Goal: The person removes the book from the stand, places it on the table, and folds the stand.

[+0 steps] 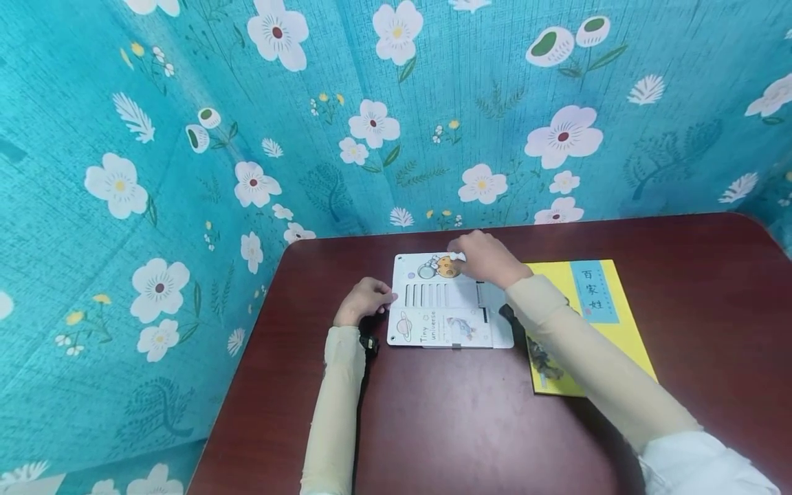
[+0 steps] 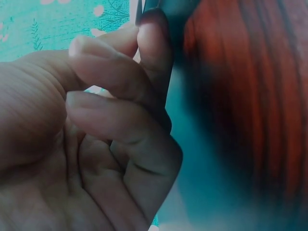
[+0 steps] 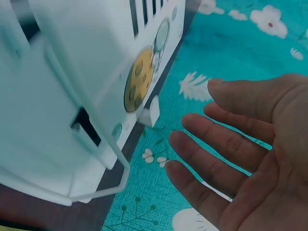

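Note:
A white folded book stand lies flat on the dark red table, printed with planets and the words "Tiny universe", with a row of slots across its middle. My left hand pinches the stand's left edge between thumb and forefinger; its other fingers curl in the left wrist view. Over the stand's upper right part is my right hand. In the right wrist view its fingers are loosely spread with nothing between them, near a small white tab that stands up at the stand's edge.
A yellow book with a blue title label lies right of the stand, partly under my right forearm. Behind the table hangs a turquoise flowered cloth. A black device sits on my left wrist.

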Available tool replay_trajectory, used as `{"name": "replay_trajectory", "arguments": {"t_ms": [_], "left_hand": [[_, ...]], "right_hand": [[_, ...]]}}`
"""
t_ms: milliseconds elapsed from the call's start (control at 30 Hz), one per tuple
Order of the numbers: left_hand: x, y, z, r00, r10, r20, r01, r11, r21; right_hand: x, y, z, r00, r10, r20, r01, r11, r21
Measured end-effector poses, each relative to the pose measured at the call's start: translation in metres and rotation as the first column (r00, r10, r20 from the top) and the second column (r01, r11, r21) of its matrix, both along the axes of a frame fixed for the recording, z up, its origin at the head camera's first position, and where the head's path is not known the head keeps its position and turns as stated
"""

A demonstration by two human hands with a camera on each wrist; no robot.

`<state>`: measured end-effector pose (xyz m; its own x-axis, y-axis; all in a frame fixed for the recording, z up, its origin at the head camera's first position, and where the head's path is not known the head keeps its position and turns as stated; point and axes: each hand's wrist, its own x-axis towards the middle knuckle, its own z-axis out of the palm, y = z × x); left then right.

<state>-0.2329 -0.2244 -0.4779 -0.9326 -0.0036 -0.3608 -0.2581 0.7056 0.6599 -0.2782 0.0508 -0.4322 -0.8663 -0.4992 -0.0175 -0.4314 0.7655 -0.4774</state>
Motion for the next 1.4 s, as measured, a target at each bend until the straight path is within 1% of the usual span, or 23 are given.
{"name": "replay_trajectory", "arguments": {"t_ms": [67, 200, 300, 467, 600, 733, 900, 1167, 1300, 1400], "left_hand": [[0.001, 0.000, -0.001, 1.000, 0.000, 0.007, 0.000, 1.000, 0.001], [0.001, -0.001, -0.002, 1.000, 0.006, 0.001, -0.006, 1.000, 0.025], [0.000, -0.001, -0.002, 1.000, 0.010, 0.006, -0.010, 0.999, 0.041], [0.002, 0.000, -0.003, 1.000, 0.016, 0.022, -0.018, 0.999, 0.050], [0.002, 0.002, -0.006, 0.999, 0.016, 0.029, -0.018, 0.998, 0.060], [0.001, 0.003, -0.007, 1.000, 0.022, 0.022, -0.023, 0.997, 0.072], [0.002, 0.002, -0.007, 0.999, 0.025, 0.026, -0.027, 0.998, 0.055], [0.003, 0.000, -0.007, 0.999, 0.028, 0.029, -0.030, 0.997, 0.067], [0.002, -0.001, -0.005, 0.999, 0.026, 0.036, -0.028, 0.998, 0.060], [0.001, -0.003, -0.003, 0.999, 0.025, 0.026, -0.027, 0.998, 0.064]], "right_hand": [[-0.010, 0.000, -0.001, 1.000, -0.003, 0.008, 0.003, 1.000, 0.014], [-0.026, -0.004, 0.000, 1.000, -0.005, 0.012, 0.005, 0.997, 0.072], [-0.035, -0.007, 0.000, 0.998, -0.023, 0.060, 0.016, 0.993, 0.118], [-0.043, -0.011, -0.008, 0.984, -0.074, 0.161, 0.049, 0.987, 0.153], [-0.044, -0.010, -0.017, 0.976, -0.103, 0.190, 0.070, 0.983, 0.172], [-0.042, -0.009, -0.021, 0.976, -0.120, 0.180, 0.092, 0.984, 0.154], [-0.039, -0.010, -0.025, 0.976, -0.128, 0.174, 0.102, 0.983, 0.152], [-0.038, -0.010, -0.027, 0.980, -0.116, 0.161, 0.088, 0.981, 0.171], [-0.036, -0.008, -0.025, 0.984, -0.085, 0.157, 0.057, 0.983, 0.172], [-0.033, -0.006, -0.022, 0.990, -0.063, 0.126, 0.042, 0.986, 0.163]]}}
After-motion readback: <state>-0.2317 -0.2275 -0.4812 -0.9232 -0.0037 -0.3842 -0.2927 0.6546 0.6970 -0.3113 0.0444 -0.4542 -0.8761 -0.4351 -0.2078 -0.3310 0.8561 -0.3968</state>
